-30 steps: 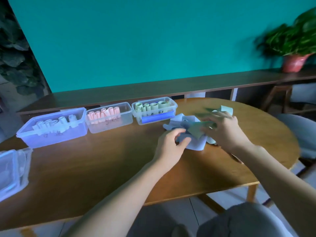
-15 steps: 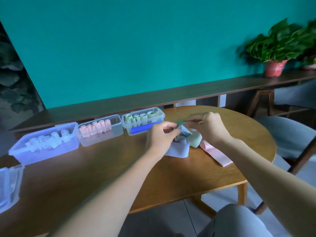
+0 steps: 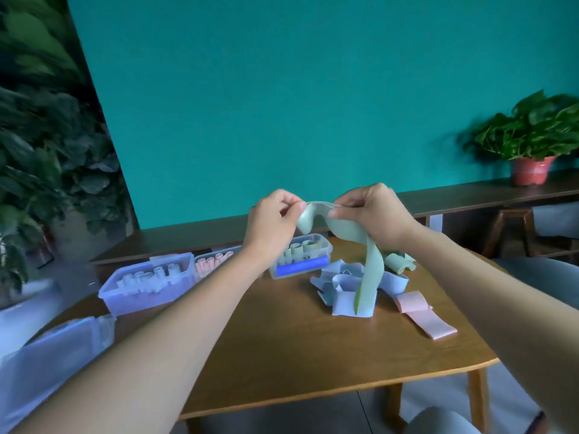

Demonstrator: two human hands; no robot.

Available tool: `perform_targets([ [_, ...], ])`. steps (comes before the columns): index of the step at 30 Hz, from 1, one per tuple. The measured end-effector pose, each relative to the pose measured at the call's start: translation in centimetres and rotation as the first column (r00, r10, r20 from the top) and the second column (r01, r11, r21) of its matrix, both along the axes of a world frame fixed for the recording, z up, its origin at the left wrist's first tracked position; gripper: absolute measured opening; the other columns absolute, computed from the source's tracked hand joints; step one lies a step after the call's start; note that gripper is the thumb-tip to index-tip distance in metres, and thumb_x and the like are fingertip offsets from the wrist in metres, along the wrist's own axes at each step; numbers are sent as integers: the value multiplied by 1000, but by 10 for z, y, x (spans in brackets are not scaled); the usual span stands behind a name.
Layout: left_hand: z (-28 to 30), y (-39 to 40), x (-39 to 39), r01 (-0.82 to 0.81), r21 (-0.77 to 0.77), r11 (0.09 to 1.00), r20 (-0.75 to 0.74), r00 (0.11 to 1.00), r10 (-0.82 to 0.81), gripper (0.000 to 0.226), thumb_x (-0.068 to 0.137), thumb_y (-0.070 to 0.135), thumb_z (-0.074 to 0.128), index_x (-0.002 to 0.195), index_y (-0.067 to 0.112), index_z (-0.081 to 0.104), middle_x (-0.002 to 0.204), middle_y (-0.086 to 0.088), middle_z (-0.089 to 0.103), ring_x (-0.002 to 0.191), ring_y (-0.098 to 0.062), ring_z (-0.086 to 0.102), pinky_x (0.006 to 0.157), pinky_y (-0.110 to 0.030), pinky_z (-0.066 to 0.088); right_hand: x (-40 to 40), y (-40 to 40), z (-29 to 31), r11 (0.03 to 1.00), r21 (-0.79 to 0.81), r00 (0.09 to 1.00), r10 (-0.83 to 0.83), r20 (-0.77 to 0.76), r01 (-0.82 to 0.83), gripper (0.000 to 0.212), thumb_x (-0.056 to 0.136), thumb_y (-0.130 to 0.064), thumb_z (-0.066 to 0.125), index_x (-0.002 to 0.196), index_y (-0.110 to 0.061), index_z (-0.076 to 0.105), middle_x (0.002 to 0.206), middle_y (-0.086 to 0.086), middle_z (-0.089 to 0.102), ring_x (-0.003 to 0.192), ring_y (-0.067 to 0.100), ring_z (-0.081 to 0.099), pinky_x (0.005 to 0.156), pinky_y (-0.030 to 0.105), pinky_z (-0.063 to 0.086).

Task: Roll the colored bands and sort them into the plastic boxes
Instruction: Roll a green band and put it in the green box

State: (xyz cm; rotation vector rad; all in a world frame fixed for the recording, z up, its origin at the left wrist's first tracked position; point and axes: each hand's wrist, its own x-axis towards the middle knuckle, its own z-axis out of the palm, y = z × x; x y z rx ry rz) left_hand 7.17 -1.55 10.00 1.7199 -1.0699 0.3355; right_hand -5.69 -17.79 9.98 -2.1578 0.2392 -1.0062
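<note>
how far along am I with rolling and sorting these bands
Done: rolls already stand in the white box, pink box and green box. In hand: left hand and right hand pinch a green band, unrolled. Left: the loose white bands, a pink band and another green one.

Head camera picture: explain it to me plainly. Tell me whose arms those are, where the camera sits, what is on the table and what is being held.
There is no machine here. The camera is worn on a person's head and looks forward and down, so the two bare arms are the wearer's own. The left hand and right hand are raised above the wooden table, pinching the top of a green band that hangs down to a pile of loose bands. A pink band lies beside the pile. Behind stand three plastic boxes: one with green rolls, one with pink rolls, one with pale rolls.
</note>
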Motion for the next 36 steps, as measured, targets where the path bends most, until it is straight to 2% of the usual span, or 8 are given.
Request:
perform_targets([
  [6,31,66,9,-9,-44,999,-50,999,7,7,90,26,73,90,19,74,82,7,75,79,-6,69,76,-19,48,11,45,11,958,151,964,257,-69,-244,14,86,-20,79,91,-7,77,91,7,79,78,9,67,82,26,53],
  [9,34,99,17,-46,-18,999,-36,998,45,8,90,29,74,90,21,74,81,7,75,78,-7,70,75,-19,50,18,73,3,890,271,913,401,-80,-367,19,90,-15,75,99,2,75,94,13,77,75,13,67,71,23,55],
  [12,25,123,28,-102,7,995,-50,994,102,10,88,35,76,85,26,73,78,4,74,74,-13,69,67,-24,49,32,101,-15,781,428,844,532,-75,-454,23,93,-11,70,107,7,71,100,20,75,78,21,69,65,26,56],
  [16,-2,143,51,-166,77,983,-80,982,172,12,85,36,79,86,24,75,73,2,72,59,-8,61,50,-15,40,61,134,-52,570,660,720,691,-63,-489,23,96,-5,63,116,5,67,116,24,70,97,29,68,83,34,58],
  [20,-36,151,85,-160,179,971,-97,979,179,9,81,29,83,81,24,76,69,5,74,63,-7,65,59,-22,44,91,153,-88,422,791,631,773,-60,-442,33,94,-10,66,124,3,62,119,18,71,103,26,72,86,32,60],
  [25,-71,140,128,-157,226,961,-140,971,192,19,77,41,81,82,24,76,78,8,75,80,-11,70,72,-31,51,142,152,-130,507,777,725,682,-97,-373,34,87,-11,76,116,4,66,113,19,73,102,30,72,97,43,55],
  [30,-109,128,166,-150,320,935,-241,942,233,57,77,74,60,75,18,67,61,5,61,64,-14,59,72,-38,55,183,131,-153,472,814,779,626,-38,-340,17,90,-10,72,104,0,71,107,15,75,97,24,73,89,35,58],
  [36,-158,110,200,-104,236,966,-403,894,195,17,87,17,77,98,29,74,103,10,75,101,-7,69,89,-31,55,215,112,-179,488,815,800,598,-50,-314,24,93,-15,70,109,3,70,107,21,73,94,31,69,87,41,55],
])
